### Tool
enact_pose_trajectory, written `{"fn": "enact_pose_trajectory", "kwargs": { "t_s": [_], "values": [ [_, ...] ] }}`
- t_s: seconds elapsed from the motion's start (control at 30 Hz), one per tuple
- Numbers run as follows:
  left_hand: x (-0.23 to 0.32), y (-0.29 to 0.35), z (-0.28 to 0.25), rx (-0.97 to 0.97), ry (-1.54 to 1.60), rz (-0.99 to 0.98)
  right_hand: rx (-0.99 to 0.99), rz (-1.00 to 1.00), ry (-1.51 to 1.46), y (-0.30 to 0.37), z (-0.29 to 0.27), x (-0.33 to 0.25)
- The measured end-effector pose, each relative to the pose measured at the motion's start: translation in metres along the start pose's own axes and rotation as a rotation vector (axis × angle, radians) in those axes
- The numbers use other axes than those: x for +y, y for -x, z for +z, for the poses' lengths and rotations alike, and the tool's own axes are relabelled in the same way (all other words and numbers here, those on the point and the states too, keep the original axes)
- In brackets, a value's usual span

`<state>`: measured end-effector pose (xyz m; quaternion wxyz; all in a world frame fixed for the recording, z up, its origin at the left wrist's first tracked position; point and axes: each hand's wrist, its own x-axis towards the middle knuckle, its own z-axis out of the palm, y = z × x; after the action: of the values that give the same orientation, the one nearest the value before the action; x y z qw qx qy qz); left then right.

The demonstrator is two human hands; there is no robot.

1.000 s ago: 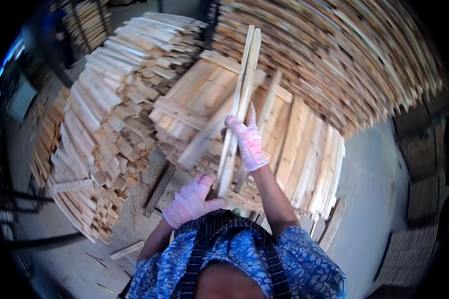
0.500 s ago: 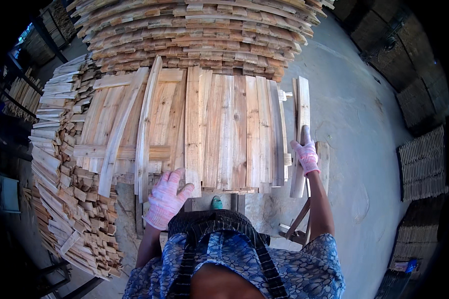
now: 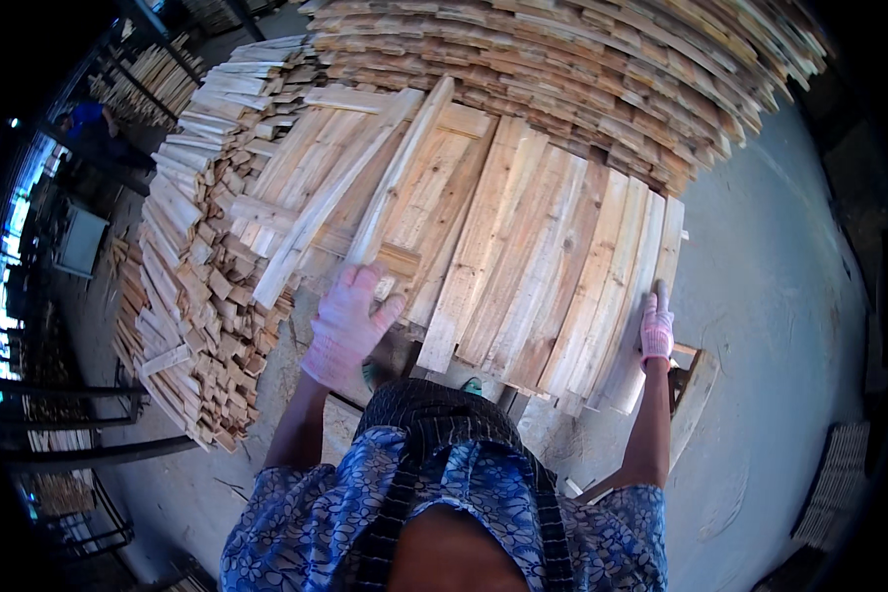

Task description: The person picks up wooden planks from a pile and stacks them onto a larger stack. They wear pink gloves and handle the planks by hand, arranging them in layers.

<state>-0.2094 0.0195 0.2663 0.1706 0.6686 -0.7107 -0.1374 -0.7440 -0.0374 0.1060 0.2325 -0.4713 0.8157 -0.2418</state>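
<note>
My left hand (image 3: 350, 326), in a pinkish-white glove, has its thumb apart from its fingers. The fingertips reach the near end of a narrow loose board (image 3: 405, 173) lying across a row of wooden boards (image 3: 533, 257). My right hand (image 3: 658, 331), gloved alike, is closed at the outer edge of the rightmost wooden board (image 3: 669, 247), which lies alongside the row. Its fingers point away from me along that board, and their undersides are hidden. Another loose board (image 3: 335, 197) slants across the row's left part, over short crosspieces (image 3: 345, 99).
A tall stack of boards (image 3: 523, 89) stands just beyond the row. Heaped wood pieces (image 3: 202, 286) rise on the left. At the right, a wooden support (image 3: 696, 395) sticks out beside the concrete floor (image 3: 760, 326). A person in blue (image 3: 89, 118) is far left.
The rightmost board, held apart from the row before, has come in against its right edge with my right hand. The view has turned, tilting the row. My left hand stays by the narrow board's end.
</note>
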Motion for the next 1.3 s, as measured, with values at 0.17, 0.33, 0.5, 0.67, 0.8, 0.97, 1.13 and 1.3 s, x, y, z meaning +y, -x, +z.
{"fn": "enact_pose_trajectory", "kwargs": {
  "t_s": [0.17, 0.33, 0.5, 0.67, 0.8, 0.97, 1.13, 1.3],
  "values": [
    [-0.03, -0.101, -0.007, 0.002, -0.063, -0.271, -0.078, 0.023, -0.136, 0.0, -0.004, 0.009],
    [-0.074, -0.195, 0.046, -0.248, 0.066, -0.39, -0.175, -0.087, 0.36, 0.001, -0.034, -0.072],
    [-0.126, -0.183, 0.018, -0.094, 0.118, -0.129, -0.056, -0.503, 0.293, 0.052, 0.052, -0.227],
    [-0.181, -0.19, -0.079, -0.118, -0.047, -0.174, -0.023, -0.272, 0.547, 0.1, 0.189, -0.336],
    [-0.264, -0.223, -0.092, -0.128, -0.127, -0.218, 0.05, -0.19, 0.377, 0.086, 0.207, -0.331],
    [-0.315, -0.224, -0.062, -0.145, -0.115, -0.262, 0.002, -0.165, -0.142, 0.127, 0.228, -0.443],
    [-0.298, -0.233, -0.052, -0.164, -0.136, -0.185, -0.126, -0.066, -0.13, 0.143, 0.361, -0.535],
    [-0.328, -0.234, -0.026, -0.033, -0.204, -0.06, -0.215, -0.006, -0.298, 0.156, 0.37, -0.573]
  ]
}}
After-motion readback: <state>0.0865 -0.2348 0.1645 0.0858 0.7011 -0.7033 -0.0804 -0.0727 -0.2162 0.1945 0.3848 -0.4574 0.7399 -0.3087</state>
